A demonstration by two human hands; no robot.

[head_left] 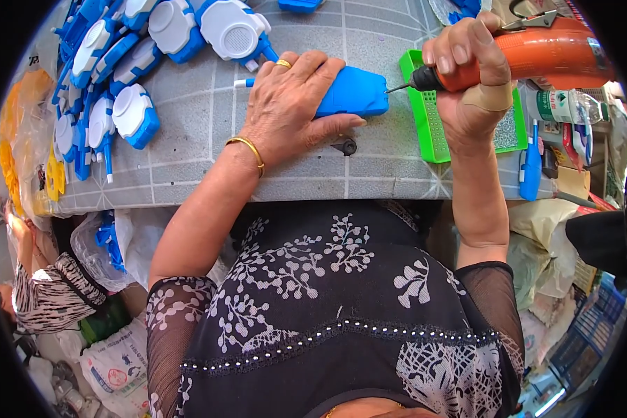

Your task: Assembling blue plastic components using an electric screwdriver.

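Observation:
My left hand (289, 104) lies over a blue plastic casing (359, 92), holding it against the table with the thumb along its near side. A white stub pokes out of the casing's left end. My right hand (470, 80) is closed around an orange power screwdriver (547, 56). Its thin bit reaches left to the casing's right end; whether it sits in a screw is too small to tell. Just below the casing lies a small dark round piece (348, 146). A bright green tray (425, 139) with small metallic bits stands under my right hand.
Blue-and-white plastic toys (136, 115) are heaped at the far left of the grey patterned table (188, 167). Beyond the tray on the right are a clear bottle (564, 106) and a blue tool-like piece (531, 171). Another person's arm (22, 240) shows at lower left.

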